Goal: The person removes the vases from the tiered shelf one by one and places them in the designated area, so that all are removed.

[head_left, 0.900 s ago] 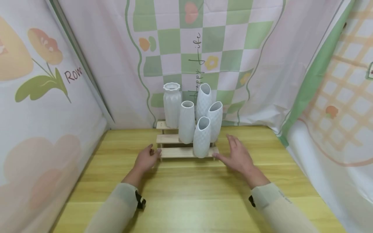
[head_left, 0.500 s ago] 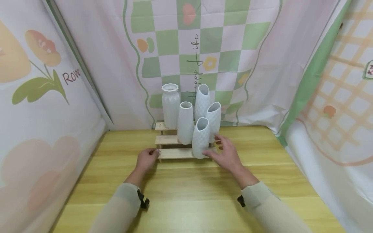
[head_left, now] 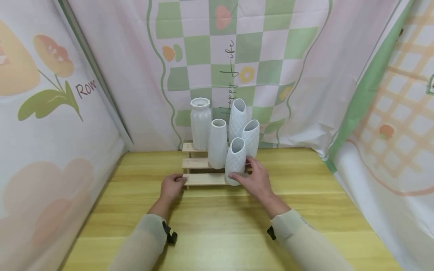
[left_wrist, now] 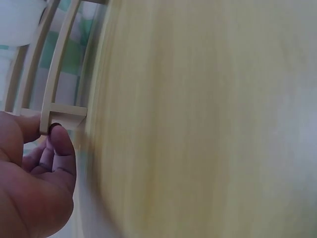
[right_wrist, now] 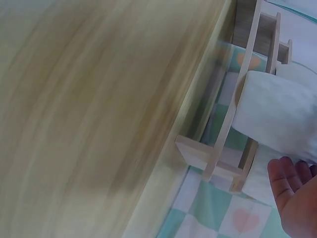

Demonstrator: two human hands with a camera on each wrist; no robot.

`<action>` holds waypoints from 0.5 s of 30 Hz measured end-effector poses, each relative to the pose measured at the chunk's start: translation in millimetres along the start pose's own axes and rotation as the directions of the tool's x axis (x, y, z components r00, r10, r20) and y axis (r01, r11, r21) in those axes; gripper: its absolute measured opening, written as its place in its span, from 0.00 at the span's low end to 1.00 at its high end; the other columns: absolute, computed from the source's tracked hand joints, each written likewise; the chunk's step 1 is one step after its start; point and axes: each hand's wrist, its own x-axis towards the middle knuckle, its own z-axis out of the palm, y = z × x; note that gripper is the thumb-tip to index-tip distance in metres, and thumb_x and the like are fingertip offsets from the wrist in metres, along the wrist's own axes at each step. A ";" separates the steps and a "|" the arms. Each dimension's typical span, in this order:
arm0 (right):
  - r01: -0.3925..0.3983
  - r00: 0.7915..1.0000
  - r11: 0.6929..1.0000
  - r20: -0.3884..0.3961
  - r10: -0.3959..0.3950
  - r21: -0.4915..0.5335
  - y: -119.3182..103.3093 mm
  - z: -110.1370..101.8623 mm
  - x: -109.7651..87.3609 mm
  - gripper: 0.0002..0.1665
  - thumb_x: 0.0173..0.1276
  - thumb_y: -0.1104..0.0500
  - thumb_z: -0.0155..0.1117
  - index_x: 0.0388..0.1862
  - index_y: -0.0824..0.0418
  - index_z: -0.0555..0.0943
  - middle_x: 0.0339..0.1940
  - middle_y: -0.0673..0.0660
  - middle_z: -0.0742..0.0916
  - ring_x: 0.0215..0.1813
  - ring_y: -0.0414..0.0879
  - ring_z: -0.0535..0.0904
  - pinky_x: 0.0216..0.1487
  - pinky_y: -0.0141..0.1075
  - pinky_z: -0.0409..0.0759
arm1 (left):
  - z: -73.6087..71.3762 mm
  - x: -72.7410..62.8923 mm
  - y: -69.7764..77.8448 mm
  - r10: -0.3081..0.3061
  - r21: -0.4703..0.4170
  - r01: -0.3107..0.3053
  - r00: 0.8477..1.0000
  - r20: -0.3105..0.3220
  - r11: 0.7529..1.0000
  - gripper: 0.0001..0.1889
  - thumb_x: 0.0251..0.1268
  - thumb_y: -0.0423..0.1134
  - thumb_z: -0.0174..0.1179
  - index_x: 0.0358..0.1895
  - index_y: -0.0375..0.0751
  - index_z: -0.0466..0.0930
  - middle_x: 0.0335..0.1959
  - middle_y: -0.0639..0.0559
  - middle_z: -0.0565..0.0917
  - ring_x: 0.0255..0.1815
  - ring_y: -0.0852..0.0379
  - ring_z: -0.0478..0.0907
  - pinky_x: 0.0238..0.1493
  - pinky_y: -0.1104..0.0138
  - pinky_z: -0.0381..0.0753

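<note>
A three-step wooden shelf stand (head_left: 205, 179) holds several white ceramic vases. My left hand (head_left: 171, 187) pinches the left end of the lowest step; in the left wrist view its thumb and curled fingers meet around that board (left_wrist: 45, 116). At the right of the lowest step stands a slant-mouthed vase (head_left: 236, 160) with a patterned surface. My right hand (head_left: 256, 183) holds it low down, thumb across the front and fingers reaching behind. In the right wrist view the fingers (right_wrist: 281, 186) lie alongside this vase (right_wrist: 272, 111), and the thumb is out of sight.
On the middle step are a round-mouthed vase (head_left: 217, 146) and another slant-mouthed vase (head_left: 251, 135). Higher up stand a ruffled-rim vase (head_left: 200, 126) and a tall slant-mouthed vase (head_left: 237, 120). The wooden table (head_left: 210, 233) is bordered by printed curtains (head_left: 271, 41).
My right hand has moved left from beside the stand's right end and taken hold of the front vase. The left hand stays at the lowest step's left end, its fingers drawn closer in.
</note>
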 end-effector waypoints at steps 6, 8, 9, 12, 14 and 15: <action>-0.015 0.998 1.000 -0.054 0.016 0.011 -2.7 4.8 -0.9 0.47 0.49 0.42 0.88 0.64 0.60 0.78 0.52 0.58 0.84 0.51 0.53 0.83 0.50 0.48 0.85 | 2.6 -0.5 -1.4 -0.006 -0.056 0.005 1.000 -0.012 0.998 0.20 0.74 0.43 0.65 0.60 0.34 0.83 0.45 0.42 0.87 0.41 0.50 0.84 0.43 0.60 0.84; -0.021 0.997 1.000 -0.068 0.021 0.006 -2.7 6.5 -0.9 0.47 0.49 0.43 0.88 0.63 0.60 0.78 0.52 0.58 0.85 0.51 0.53 0.83 0.50 0.48 0.85 | 3.3 -0.7 -2.4 -0.008 -0.067 0.007 1.000 -0.016 0.998 0.20 0.74 0.43 0.64 0.60 0.33 0.83 0.44 0.42 0.87 0.40 0.51 0.84 0.42 0.61 0.84; -0.024 0.997 1.000 -0.074 0.024 0.003 -3.0 7.2 -0.8 0.46 0.49 0.43 0.88 0.63 0.60 0.78 0.51 0.58 0.85 0.51 0.53 0.83 0.50 0.47 0.85 | 3.6 -0.8 -2.9 -0.006 -0.070 0.005 1.000 -0.018 0.998 0.20 0.74 0.43 0.64 0.60 0.33 0.83 0.44 0.42 0.87 0.39 0.51 0.84 0.41 0.61 0.84; -0.021 0.996 1.000 -0.088 0.020 -0.003 -3.8 9.4 -0.7 0.44 0.50 0.45 0.88 0.62 0.60 0.78 0.51 0.58 0.85 0.50 0.53 0.83 0.49 0.48 0.85 | 4.5 -0.8 -3.5 -0.012 -0.074 0.010 0.999 -0.030 0.997 0.20 0.74 0.43 0.64 0.60 0.33 0.83 0.44 0.42 0.87 0.39 0.52 0.84 0.41 0.61 0.84; -0.012 0.996 1.000 -0.094 0.012 -0.003 -4.6 10.6 -0.6 0.44 0.51 0.45 0.87 0.62 0.61 0.78 0.51 0.59 0.85 0.50 0.53 0.84 0.49 0.48 0.86 | 5.2 -0.7 -3.6 -0.017 -0.078 0.014 0.999 -0.038 0.997 0.20 0.74 0.43 0.64 0.60 0.34 0.83 0.43 0.42 0.87 0.38 0.52 0.84 0.40 0.61 0.84; -0.008 0.995 1.000 -0.097 0.008 -0.001 -5.0 11.0 -0.5 0.43 0.52 0.46 0.87 0.62 0.62 0.78 0.51 0.59 0.85 0.50 0.54 0.84 0.48 0.48 0.86 | 5.6 -0.5 -3.7 -0.020 -0.078 0.017 0.999 -0.042 0.997 0.19 0.74 0.43 0.64 0.60 0.34 0.83 0.43 0.42 0.87 0.38 0.51 0.84 0.40 0.61 0.84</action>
